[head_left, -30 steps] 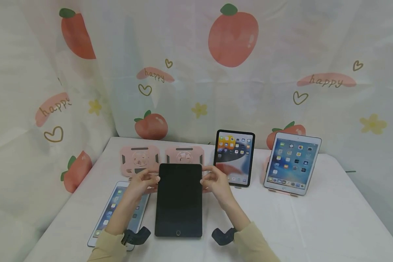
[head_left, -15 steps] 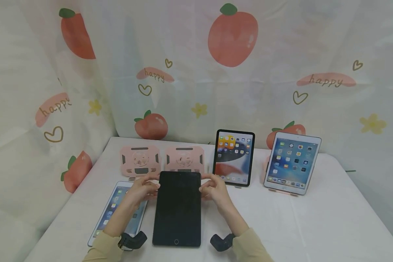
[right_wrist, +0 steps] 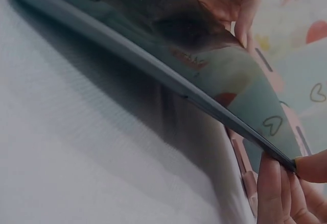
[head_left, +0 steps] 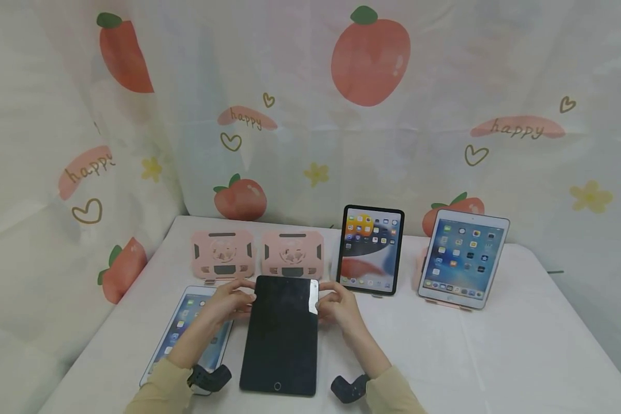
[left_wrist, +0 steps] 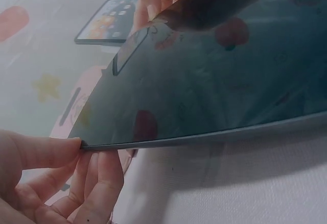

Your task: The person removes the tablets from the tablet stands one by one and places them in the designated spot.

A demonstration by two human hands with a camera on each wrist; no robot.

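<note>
A black tablet [head_left: 279,339] with a dark screen and a round button at its near end lies between the hands in the head view. At its upper left edge the left hand [head_left: 231,303] pinches it, thumb [left_wrist: 51,152] on the screen side and fingers beneath. On the opposite edge the right hand [head_left: 340,307] grips it the same way; the right wrist view has the thumb [right_wrist: 312,167] at the corner. Both wrist views show the tablet's held end raised above the white cloth. A pink stand [head_left: 292,253] is just beyond its far end.
Another pink stand [head_left: 222,253] is at the back left. A white tablet [head_left: 188,322] lies partly under the left forearm. Toward the right, a black-framed tablet [head_left: 371,250] and a white tablet [head_left: 464,259] lean upright on stands. Printed curtains [head_left: 419,167] hang behind the table.
Both hands have drawn the black tablet back toward the person, uncovering more of the pink stand behind it. A bright reflection now shows at the screen's upper right.
</note>
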